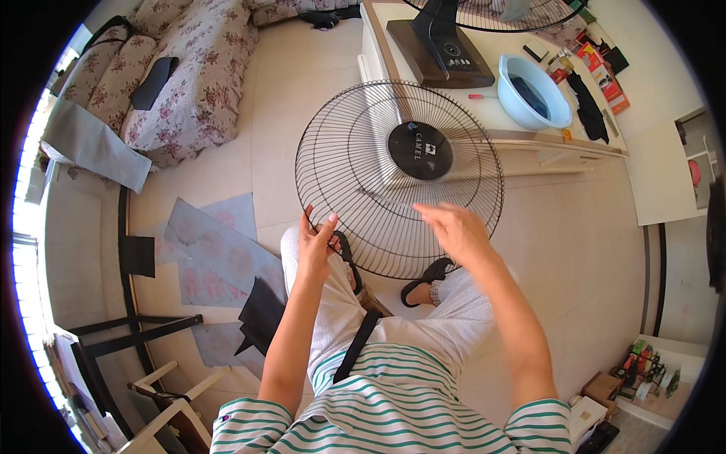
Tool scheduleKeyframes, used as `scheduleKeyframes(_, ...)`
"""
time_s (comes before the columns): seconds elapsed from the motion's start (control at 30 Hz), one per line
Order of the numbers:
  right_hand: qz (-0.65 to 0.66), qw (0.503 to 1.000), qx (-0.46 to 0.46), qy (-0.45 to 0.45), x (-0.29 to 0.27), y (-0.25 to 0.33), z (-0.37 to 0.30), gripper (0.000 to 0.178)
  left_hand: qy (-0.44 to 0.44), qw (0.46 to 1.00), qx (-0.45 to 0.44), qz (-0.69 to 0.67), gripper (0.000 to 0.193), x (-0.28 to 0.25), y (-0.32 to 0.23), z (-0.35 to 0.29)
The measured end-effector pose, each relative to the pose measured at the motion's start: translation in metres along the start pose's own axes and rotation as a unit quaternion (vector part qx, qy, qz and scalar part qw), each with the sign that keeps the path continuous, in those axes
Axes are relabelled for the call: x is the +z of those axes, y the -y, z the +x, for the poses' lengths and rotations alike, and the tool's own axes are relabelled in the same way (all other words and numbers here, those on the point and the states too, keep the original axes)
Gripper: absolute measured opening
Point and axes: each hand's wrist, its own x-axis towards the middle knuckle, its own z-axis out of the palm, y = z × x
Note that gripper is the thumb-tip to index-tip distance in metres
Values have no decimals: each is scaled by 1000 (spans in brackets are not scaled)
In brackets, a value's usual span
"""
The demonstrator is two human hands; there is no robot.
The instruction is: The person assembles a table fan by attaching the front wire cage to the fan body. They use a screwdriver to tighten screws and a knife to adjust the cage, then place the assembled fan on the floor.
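Note:
A round black wire fan grille (pixel 348 136) with a dark centre disc (pixel 420 150) is held up in front of me, above my knees. My left hand (pixel 314 246) grips its lower left rim, thumb and fingers around the wires. Over the lower right part of the grille is my right hand (pixel 452 231), its fingers drawn together and slightly smeared by motion. From its fingertips a thin blurred streak runs leftward across the wires; I cannot make out what it is.
On the white table stand a dark fan base (pixel 446 57), a light blue basin (pixel 533 91) with dark cloth inside and a small red-handled tool (pixel 476 97). A flowered sofa (pixel 189 83) is at the far left. Grey sheets (pixel 219 257) lie on the floor.

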Motion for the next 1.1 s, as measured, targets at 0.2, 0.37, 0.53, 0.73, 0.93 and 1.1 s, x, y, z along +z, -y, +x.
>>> scheduleKeyframes(0.2, -89, 995, 32, 6, -32, -11, 24, 17, 16, 1000, 4, 2, 71, 6, -3, 1)
scheduleKeyframes(0.37, -119, 993, 9, 4, -30, -2, 15, 20, 14, 1000, 7, 17, 72, 6, -8, 2)
scheduleKeyframes(0.53, -250, 962, -108, 2, -18, -38, 15, 33, 22, 999, 2, 25, 73, 0, -7, 5)
scheduleKeyframes(0.73, -272, 959, -52, -61, -37, -59, 16, 49, 4, 1000, 16, -6, 73, 5, -6, 6)
scheduleKeyframes(0.93, -277, 954, -116, 6, -20, -49, 5, 48, 13, 999, 14, 30, 73, 5, -8, 7)
scheduleKeyframes(1.1, -346, 928, -141, 0, -41, -57, 20, 47, 15, 999, 18, 23, 72, 8, -7, 7)
